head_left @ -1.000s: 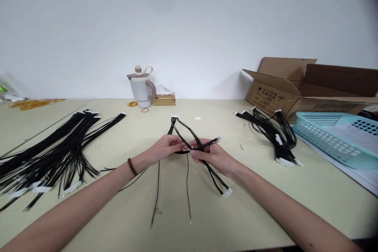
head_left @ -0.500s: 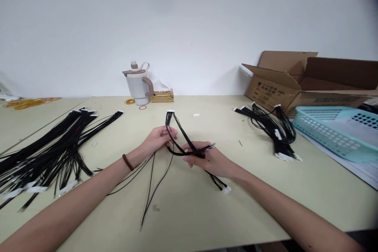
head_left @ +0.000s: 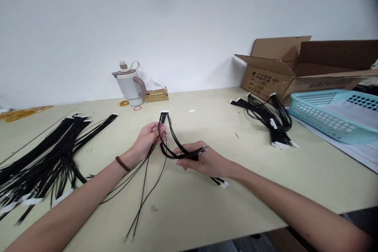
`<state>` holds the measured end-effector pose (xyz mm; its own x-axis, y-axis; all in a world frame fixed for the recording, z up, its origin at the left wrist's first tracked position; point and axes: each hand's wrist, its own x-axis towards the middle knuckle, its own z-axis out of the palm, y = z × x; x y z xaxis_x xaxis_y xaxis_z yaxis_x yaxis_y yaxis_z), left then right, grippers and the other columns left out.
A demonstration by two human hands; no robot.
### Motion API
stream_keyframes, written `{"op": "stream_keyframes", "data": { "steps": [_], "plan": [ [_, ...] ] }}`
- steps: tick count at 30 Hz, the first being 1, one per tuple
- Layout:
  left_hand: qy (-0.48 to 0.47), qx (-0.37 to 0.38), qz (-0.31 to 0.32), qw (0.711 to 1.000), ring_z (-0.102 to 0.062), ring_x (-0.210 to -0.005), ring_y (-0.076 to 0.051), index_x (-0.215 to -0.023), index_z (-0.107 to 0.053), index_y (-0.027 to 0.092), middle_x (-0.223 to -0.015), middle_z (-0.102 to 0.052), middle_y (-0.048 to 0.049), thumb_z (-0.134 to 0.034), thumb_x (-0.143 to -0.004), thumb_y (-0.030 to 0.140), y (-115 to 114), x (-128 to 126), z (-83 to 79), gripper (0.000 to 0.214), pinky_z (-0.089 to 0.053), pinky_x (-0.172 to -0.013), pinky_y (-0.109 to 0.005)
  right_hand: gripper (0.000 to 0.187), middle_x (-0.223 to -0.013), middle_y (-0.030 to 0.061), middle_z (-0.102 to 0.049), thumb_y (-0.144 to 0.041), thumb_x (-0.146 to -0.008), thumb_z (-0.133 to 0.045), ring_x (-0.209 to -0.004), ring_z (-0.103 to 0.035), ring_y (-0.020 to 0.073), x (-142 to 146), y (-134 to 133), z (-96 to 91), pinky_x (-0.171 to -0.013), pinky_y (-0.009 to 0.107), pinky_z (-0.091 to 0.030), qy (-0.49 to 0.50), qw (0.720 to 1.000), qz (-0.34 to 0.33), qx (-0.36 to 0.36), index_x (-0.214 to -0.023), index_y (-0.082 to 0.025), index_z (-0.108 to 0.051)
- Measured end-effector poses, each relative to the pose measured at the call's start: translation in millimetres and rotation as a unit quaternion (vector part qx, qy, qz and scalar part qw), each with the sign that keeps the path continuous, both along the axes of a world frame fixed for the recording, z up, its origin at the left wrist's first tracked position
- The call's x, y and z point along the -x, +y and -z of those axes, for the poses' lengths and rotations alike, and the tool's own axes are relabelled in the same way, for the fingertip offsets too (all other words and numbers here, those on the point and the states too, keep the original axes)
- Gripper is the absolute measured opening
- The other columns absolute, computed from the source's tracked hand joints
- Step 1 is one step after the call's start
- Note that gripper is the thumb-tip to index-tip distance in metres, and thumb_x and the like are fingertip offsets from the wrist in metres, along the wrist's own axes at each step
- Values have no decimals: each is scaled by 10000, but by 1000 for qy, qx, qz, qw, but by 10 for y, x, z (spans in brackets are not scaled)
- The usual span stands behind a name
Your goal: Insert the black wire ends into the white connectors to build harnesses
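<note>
Between my hands is a black wire harness (head_left: 174, 136) with a white connector (head_left: 164, 112) at its top end. My left hand (head_left: 152, 136) pinches some of its wires just below that connector; loose wires trail from it toward the table's front edge. My right hand (head_left: 203, 159) is closed round a gathered bunch of the same wires, whose bare metal tips stick out above the fingers. Small white plugs (head_left: 223, 184) on short wires show below my right wrist. The palm side of my right hand is hidden.
Many black harnesses (head_left: 71, 141) lie piled at left. A smaller bundle (head_left: 273, 124) rests at right, near a turquoise basket (head_left: 333, 122) and an open cardboard box (head_left: 265, 75). Along the wall stand a tumbler (head_left: 128, 86) and a tissue box (head_left: 156, 95); rubber bands (head_left: 25, 113) lie far left.
The view has shifted and tilted slightly. My left hand has gathered more loose wires, which now hang together beneath it. My right hand keeps its hold on the bunch.
</note>
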<state>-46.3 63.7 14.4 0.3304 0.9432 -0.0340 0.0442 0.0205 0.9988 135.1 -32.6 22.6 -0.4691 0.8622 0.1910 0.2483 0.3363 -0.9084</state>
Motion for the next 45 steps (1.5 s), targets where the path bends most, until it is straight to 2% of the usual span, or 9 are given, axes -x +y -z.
{"op": "stream_keyframes", "data": {
  "steps": [4,9,14,19,25,32,38,45],
  "plan": [
    [-5,-6,1,1000,-478,-532,-76,-919,-546,144,-645,-520,20,-690,-655,364,-1,-2,0,372,-327,-461,-187,293,-621,-15,-543,-354,-797,-565,-532,-470,73,6,-6,9,-493,187,-370,7,1000,-11,-18,-999,-147,-615],
    [-6,-14,13,1000,-498,-547,-76,-953,-539,146,-681,-538,9,-675,-671,362,-13,13,-23,380,-339,-470,-183,294,-629,-1,-551,-354,-796,-563,-547,-482,85,17,-12,11,-495,199,-375,14,1000,-13,1,-982,-133,-622],
    [-35,-41,-20,998,-499,-542,-62,-908,-553,133,-746,-532,1,-674,-670,337,-49,-7,-72,336,-356,-460,-186,309,-625,-10,-545,-354,-792,-571,-552,-479,88,3,-17,-2,-517,214,-381,20,1000,-12,15,-1007,-138,-620],
    [-57,-77,-73,993,-470,-482,-52,-817,-538,122,-689,-522,11,-653,-687,353,-113,-67,-148,289,-366,-417,-190,299,-632,-12,-553,-399,-810,-552,-603,-490,100,-39,-21,-21,-571,233,-380,40,998,-4,43,-990,-166,-606],
    [-85,-80,-118,986,-472,-451,-56,-784,-540,128,-645,-527,15,-647,-700,336,-150,-108,-156,248,-380,-376,-191,368,-613,-26,-510,-443,-773,-602,-577,-453,87,-30,-28,5,-559,240,-343,128,981,15,143,-999,-154,-569],
    [-110,-75,-133,982,-460,-417,-54,-743,-541,135,-577,-532,22,-638,-714,312,-192,-123,-198,204,-384,-366,-185,379,-600,-31,-479,-433,-715,-670,-550,-425,80,-6,-42,21,-509,230,-291,188,959,41,209,-950,-157,-560],
    [-122,-54,-145,980,-465,-408,-56,-730,-533,138,-553,-525,27,-636,-715,290,-239,-147,-250,184,-376,-365,-184,364,-574,-38,-446,-421,-684,-697,-525,-403,77,12,-68,-50,-474,223,-267,208,951,54,222,-909,-167,-564],
    [-137,-45,-153,978,-470,-416,-50,-688,-519,132,-570,-505,28,-618,-724,258,-262,-154,-259,165,-376,-360,-179,338,-562,-36,-426,-401,-715,-682,-519,-383,72,1,-76,-55,-460,217,-232,221,945,43,236,-932,-165,-574]
  ]
}}
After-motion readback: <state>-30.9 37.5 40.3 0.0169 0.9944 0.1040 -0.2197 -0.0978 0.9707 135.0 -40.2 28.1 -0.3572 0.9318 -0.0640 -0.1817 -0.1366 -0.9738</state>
